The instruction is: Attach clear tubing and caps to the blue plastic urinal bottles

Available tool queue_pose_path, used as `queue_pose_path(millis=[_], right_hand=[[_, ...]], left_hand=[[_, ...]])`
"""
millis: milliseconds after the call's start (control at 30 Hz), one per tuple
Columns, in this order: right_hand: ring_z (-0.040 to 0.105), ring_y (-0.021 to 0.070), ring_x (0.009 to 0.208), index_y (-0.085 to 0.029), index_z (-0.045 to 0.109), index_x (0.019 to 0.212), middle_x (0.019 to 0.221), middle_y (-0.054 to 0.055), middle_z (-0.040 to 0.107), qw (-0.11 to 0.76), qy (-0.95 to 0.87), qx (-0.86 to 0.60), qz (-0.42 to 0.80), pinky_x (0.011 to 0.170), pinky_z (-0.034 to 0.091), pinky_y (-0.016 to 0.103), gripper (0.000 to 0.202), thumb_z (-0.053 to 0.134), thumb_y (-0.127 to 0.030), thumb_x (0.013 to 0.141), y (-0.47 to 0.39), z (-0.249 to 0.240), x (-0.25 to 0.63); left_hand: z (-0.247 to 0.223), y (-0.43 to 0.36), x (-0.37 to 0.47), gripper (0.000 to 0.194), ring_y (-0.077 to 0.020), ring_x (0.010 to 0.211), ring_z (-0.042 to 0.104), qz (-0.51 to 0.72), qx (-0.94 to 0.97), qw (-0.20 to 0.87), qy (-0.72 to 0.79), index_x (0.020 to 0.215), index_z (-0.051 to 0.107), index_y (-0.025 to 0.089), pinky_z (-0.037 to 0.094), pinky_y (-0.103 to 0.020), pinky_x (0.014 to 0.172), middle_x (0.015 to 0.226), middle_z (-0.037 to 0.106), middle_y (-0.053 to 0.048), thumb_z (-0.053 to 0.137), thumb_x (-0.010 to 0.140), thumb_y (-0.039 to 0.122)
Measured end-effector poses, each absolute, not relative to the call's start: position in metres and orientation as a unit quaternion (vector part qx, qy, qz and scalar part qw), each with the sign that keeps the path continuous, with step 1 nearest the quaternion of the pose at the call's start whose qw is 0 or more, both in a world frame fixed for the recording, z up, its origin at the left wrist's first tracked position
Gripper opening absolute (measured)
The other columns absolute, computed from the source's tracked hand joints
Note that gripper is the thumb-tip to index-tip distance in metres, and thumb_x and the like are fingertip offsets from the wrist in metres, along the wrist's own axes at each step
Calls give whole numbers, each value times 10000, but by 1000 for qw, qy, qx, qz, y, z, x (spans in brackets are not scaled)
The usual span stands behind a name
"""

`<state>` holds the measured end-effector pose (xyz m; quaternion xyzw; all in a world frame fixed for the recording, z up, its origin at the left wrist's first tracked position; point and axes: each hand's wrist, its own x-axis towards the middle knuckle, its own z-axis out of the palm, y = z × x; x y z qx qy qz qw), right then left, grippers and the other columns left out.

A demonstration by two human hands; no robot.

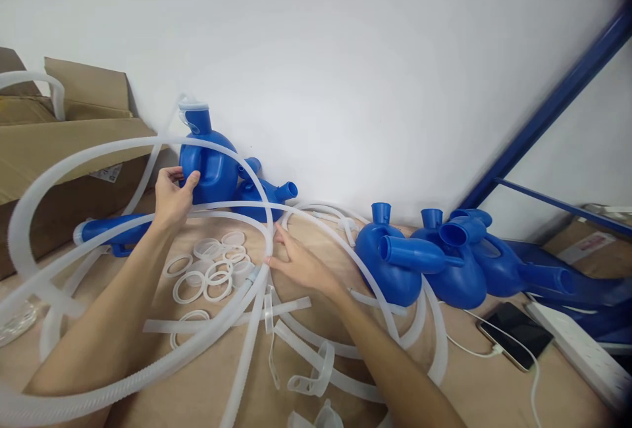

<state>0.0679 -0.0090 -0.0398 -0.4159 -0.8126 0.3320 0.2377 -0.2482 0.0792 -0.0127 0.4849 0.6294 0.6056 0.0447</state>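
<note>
My left hand [174, 199] grips the lower left side of a blue plastic bottle [211, 163] standing by the wall. A translucent cap with a strap [193, 107] sits on its neck, and a hose runs off from the cap. My right hand [302, 262] has thumb and fingers about a translucent corrugated hose [269, 234], where several hose lengths cross. Left of that hand lies a loose pile of white and clear rings [217, 276]. Below it are a strap piece [269, 319] and a clear strapped cap [316, 375].
More blue bottles stand at the right [392, 276] and behind the held bottle [266, 197]; another lies at left [118, 230]. Hoses loop across the wooden table [474, 382]. A cardboard box [74, 145] stands left. A phone [516, 336] and power strip [577, 349] lie right.
</note>
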Motion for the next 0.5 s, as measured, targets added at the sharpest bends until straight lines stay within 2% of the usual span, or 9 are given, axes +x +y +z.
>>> queue_pose_path(millis=[67, 167, 333, 500], right_hand=[[536, 295, 1390, -263, 310, 1630, 1486, 115, 584, 269, -812, -409, 318, 1199, 376, 493, 793, 626, -499, 942, -5, -46, 65], [536, 263, 1370, -282, 419, 1561, 1446, 94, 595, 353, -797, -409, 271, 1194, 377, 460, 654, 602, -439, 953, 9, -42, 66], [462, 248, 1432, -254, 372, 1586, 1546, 117, 486, 419, -776, -404, 245, 1201, 371, 435, 670, 560, -427, 967, 60, -15, 59], [546, 242, 1343, -240, 376, 1571, 1492, 133, 547, 458, -766, -370, 258, 1151, 434, 450, 601, 490, -378, 997, 123, 25, 20]], left_hand=[[-14, 81, -247, 275, -202, 1135, 570, 630, 479, 56, 608, 1131, 431, 176, 500, -338, 1001, 1174, 577, -107, 587, 953, 314], [-17, 82, -246, 254, -188, 1148, 571, 655, 476, 69, 582, 1114, 437, 185, 492, -332, 1027, 1195, 588, -107, 590, 935, 280], [-18, 80, -253, 327, -188, 1190, 567, 659, 495, 63, 562, 1178, 461, 169, 476, -323, 1064, 1258, 586, -114, 584, 928, 340], [-17, 78, -261, 422, -232, 1209, 581, 644, 521, 10, 561, 1223, 526, 139, 430, -380, 1133, 1254, 605, -120, 650, 879, 349]])
